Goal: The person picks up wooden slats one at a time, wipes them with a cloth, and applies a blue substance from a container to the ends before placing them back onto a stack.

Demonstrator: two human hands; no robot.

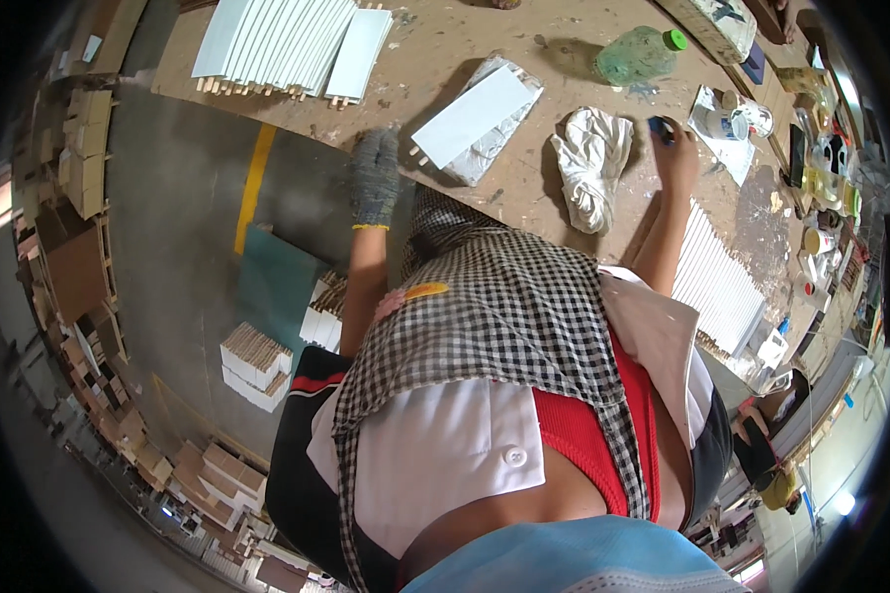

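My left hand [374, 178], in a grey knit glove with a yellow cuff, lies at the front edge of the worktable with its fingers stretched out and nothing in them. Just to its right, a white board [475, 117] with wooden dowels at its near end rests on a wrapped block [494, 148]. My bare right hand [676, 156] is closed round a small dark blue thing [661, 128], mostly hidden by the fingers. A crumpled white cloth [591, 168] lies between the hands, nearer the right one.
White dowelled boards [272, 44] stand in a row at the far left of the worktable [445, 35]. A green-capped bottle [635, 57] is at the back. Paper with cups [730, 124] lies right of my hand; more white strips [717, 282] are stacked nearer me.
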